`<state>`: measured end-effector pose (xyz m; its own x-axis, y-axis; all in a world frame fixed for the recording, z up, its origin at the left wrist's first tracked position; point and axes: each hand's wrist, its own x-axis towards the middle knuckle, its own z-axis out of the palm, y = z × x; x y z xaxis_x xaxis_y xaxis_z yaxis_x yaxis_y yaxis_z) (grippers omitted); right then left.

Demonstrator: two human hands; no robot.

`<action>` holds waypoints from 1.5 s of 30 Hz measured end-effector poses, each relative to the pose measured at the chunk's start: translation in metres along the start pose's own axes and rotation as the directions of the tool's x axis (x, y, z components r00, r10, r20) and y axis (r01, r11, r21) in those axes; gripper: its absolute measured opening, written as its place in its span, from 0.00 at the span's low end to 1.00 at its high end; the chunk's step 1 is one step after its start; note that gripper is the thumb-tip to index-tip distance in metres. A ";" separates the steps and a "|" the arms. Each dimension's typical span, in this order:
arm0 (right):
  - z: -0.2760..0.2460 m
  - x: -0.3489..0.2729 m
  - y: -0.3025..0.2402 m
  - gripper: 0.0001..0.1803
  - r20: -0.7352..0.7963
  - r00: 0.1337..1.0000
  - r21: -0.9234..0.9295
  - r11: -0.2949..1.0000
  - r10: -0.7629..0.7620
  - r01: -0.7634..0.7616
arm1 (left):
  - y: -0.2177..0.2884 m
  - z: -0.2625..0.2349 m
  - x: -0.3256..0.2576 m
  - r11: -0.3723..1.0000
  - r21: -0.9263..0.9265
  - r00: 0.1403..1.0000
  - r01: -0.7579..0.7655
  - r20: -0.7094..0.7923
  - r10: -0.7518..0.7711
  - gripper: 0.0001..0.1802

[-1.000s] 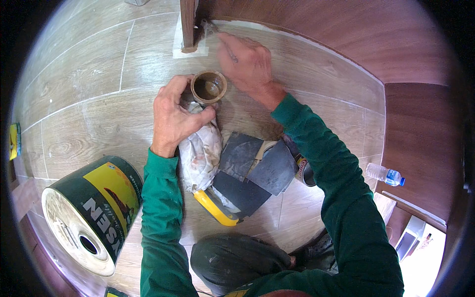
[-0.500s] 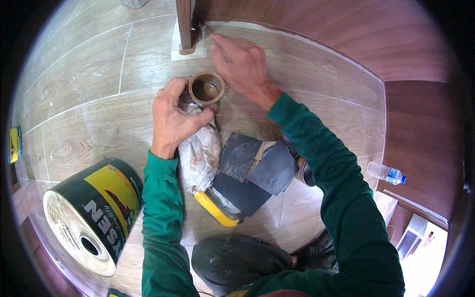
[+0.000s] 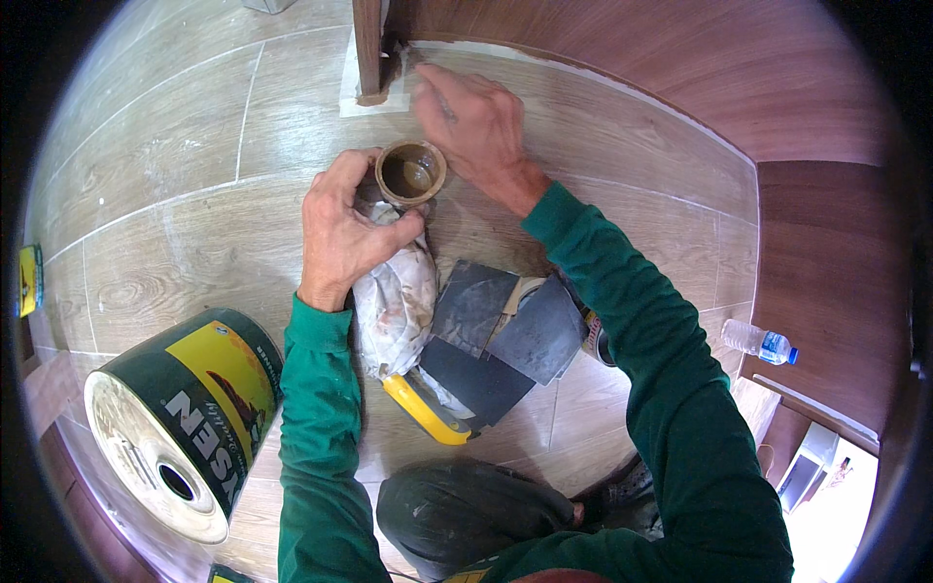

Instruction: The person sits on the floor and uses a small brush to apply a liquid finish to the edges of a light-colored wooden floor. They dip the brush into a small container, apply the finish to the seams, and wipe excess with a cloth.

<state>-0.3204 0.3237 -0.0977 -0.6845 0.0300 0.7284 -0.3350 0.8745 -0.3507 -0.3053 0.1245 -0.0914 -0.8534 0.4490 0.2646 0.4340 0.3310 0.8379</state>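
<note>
My left hand (image 3: pixel 335 228) grips a small round cup (image 3: pixel 439 185), thumb on the near side and fingers on the far left. Brown liquid lies in the cup. Just beyond it, my right hand (image 3: pixel 478 126) has its fingers pinched together, slightly blurred, close to the foot of a brown wooden post (image 3: pixel 367 53). Whatever the pinch holds is too indistinct to name. Pale masking tape (image 3: pixel 352 95) lies on the floor around the post's foot. Below my left hand rests a crumpled, brown-stained white cloth (image 3: pixel 394 311).
Dark sandpaper sheets (image 3: pixel 542 330) and a yellow-handled tool (image 3: pixel 425 413) lie before my knees. A small can (image 3: pixel 596 340) is partly behind my right forearm. At left stands a large green-and-yellow drum (image 3: pixel 228 389). A plastic bottle (image 3: pixel 753 340) lies by the brown panel (image 3: pixel 826 243) at right.
Both hands stay almost in place. The cup appears very slightly farther right in the picture, and my right hand has shifted only a little beside the post.
</note>
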 end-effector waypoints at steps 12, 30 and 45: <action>-0.012 -0.002 -0.004 0.12 0.045 0.993 -0.071 0.992 0.104 -0.101 | -0.005 0.003 0.000 0.999 -0.005 0.998 -0.038 -0.041 0.038 0.27; -0.021 -0.012 0.008 0.15 0.036 0.981 -0.087 0.978 0.193 -0.189 | -0.003 0.003 0.001 0.999 -0.021 0.998 -0.033 -0.045 0.032 0.27; -0.040 -0.016 0.017 0.17 0.075 0.962 -0.105 0.961 0.262 -0.254 | -0.002 0.004 0.001 0.997 -0.072 0.999 -0.002 -0.041 -0.001 0.27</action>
<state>-0.2894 0.3577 -0.0919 -0.7948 0.2219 0.5648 -0.0801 0.8842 -0.4602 -0.3056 0.1276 -0.0949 -0.8650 0.4140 0.2836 0.4139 0.2689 0.8697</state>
